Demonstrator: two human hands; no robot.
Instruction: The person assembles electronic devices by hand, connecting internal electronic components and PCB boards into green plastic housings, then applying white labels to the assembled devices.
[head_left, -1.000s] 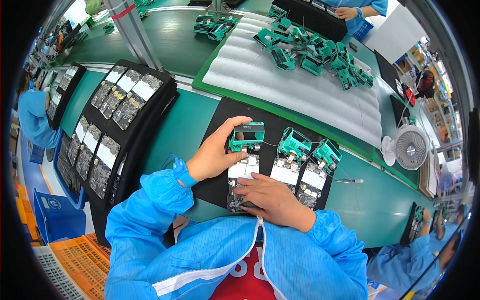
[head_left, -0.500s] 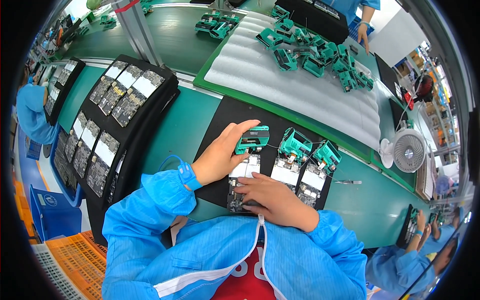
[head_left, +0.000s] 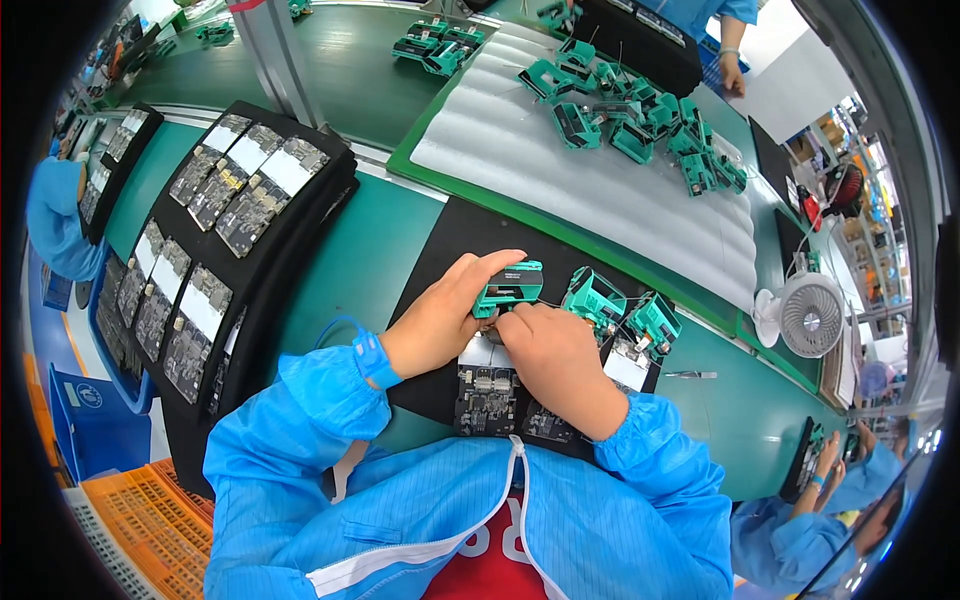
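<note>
My left hand (head_left: 440, 310) grips a green plastic housing (head_left: 518, 280) with a dark label, tilted at the far end of a circuit board (head_left: 487, 398). Close against the housing's near edge is my right hand (head_left: 555, 358), its fingers curled in. Its fingertips and whatever they pinch are hidden. To the right, two more boards lie on the black mat (head_left: 455, 240), each with a green housing at its far end: the middle housing (head_left: 595, 296) and the right housing (head_left: 655, 322). My right hand covers much of the middle board (head_left: 548, 424).
Several green housings (head_left: 630, 130) lie on a white foam sheet (head_left: 500, 130) beyond the mat. A black padded stand (head_left: 240, 255) with several boards is at left. On the right are tweezers (head_left: 692, 375) and a small fan (head_left: 808, 315). Co-workers (head_left: 800, 535) sit nearby.
My right hand has moved away from me, off the near part of the left board to the green housing, and its fingers have curled. My left hand still holds the housing.
</note>
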